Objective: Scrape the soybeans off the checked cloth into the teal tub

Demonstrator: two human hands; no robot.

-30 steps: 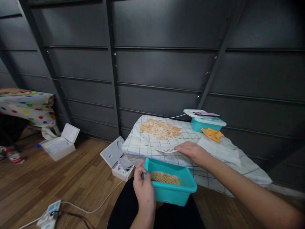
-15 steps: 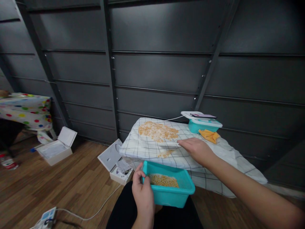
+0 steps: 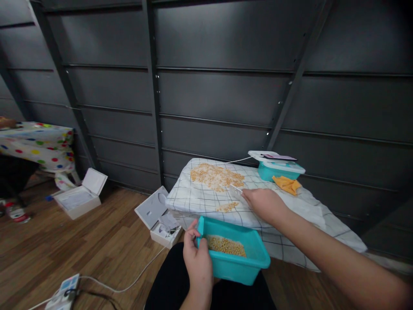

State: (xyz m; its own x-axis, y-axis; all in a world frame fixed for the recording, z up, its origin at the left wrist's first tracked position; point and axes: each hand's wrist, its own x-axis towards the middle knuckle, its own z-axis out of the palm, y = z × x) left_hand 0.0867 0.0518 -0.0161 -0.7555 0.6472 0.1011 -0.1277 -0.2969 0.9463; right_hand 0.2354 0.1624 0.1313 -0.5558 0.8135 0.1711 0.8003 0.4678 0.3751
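Note:
My left hand (image 3: 197, 258) grips the left rim of a teal plastic tub (image 3: 245, 265) on my lap, with yellow beans (image 3: 226, 246) in its bottom. My right hand (image 3: 263, 203) reaches over a white checked cloth (image 3: 200, 198) and holds a thin white flat scraper (image 3: 236, 188) by its end. The scraper's edge points toward a large spread of beans (image 3: 216, 175) at the far side of the cloth. A small separate heap of beans (image 3: 227, 207) lies just left of my right hand, near the cloth's front edge.
A second teal tub with a white lid (image 3: 277, 165) and an orange cloth (image 3: 286, 184) sit at the far right. Open white boxes (image 3: 158, 215) (image 3: 80, 194) lie on the wood floor, with a power strip and cable (image 3: 63, 292). A polka-dot covered table (image 3: 35, 144) stands left.
My right hand moved the scraper from the near edge of the cloth back toward the big bean pile, leaving a small heap of beans near the front. My left hand stayed on the tub.

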